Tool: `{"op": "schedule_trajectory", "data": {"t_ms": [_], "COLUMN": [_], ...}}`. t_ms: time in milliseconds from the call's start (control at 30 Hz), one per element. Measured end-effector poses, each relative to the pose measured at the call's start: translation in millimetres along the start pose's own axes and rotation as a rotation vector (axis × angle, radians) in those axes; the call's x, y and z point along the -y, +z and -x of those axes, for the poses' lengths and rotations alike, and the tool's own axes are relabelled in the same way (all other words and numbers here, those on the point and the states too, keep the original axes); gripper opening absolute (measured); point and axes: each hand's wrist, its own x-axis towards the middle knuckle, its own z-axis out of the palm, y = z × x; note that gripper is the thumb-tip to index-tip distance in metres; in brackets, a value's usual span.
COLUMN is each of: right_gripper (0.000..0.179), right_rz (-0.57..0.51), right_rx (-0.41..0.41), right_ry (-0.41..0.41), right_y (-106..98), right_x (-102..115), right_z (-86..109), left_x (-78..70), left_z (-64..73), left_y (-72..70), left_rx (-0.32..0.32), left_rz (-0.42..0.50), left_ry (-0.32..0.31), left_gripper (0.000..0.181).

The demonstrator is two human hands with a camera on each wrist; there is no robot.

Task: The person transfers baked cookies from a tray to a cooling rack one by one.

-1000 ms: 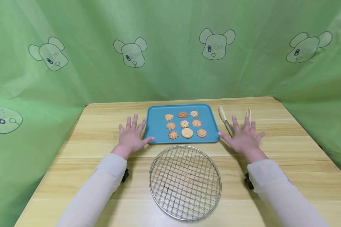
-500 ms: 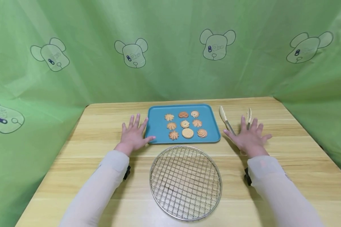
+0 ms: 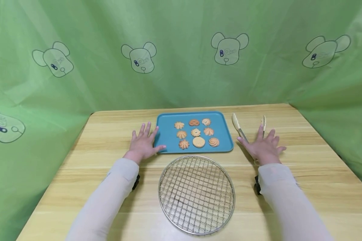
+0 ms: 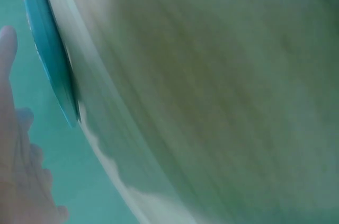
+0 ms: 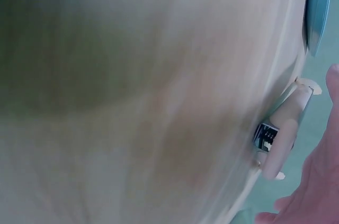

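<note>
My left hand (image 3: 141,144) is held with fingers spread beside the left end of a blue tray (image 3: 165,134), its thumb overlapping the tray's near left corner. Several cookies (image 3: 198,142) of different shapes lie in rows on that tray. To the right, my right hand (image 3: 263,147), also spread and holding nothing, covers the handle end of a pair of tongs (image 3: 236,123) with cream tips. The spread tongs show beyond its fingers. In the right wrist view the tongs (image 5: 288,121) appear past the hand (image 5: 318,181). The left wrist view shows the tray's edge (image 4: 47,49) close to the fingers.
A round wire cooling rack (image 3: 196,194) lies in front of the tray, between the forearms. Everything stands on a wooden table (image 3: 87,160). Green curtain (image 3: 181,83) printed with bear heads hangs behind and at the sides.
My right hand has shifted a little to the right, off the tray's corner and further over the tongs. My left hand has moved slightly right. The tray, cookies and rack stay put.
</note>
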Motion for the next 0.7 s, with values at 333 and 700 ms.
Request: {"op": "schedule_trajectory", "data": {"t_ms": [333,700], "right_gripper": [0.12,0.122], "right_rz": [-0.015,-0.017], "right_rx": [0.012,0.017], "right_ry": [0.075,0.092], "right_y": [-1.6,3.3], "right_x": [-0.9,-2.2], "right_z": [-1.7,-8.7], "left_x": [2.0,3.3], "left_z": [-1.9,-1.1], "left_y": [0.9,2.2], "left_rx": [0.017,0.075], "left_rz": [-0.005,0.001], "left_ry": [0.009,0.058], "left_gripper": [0.086,0.085]}}
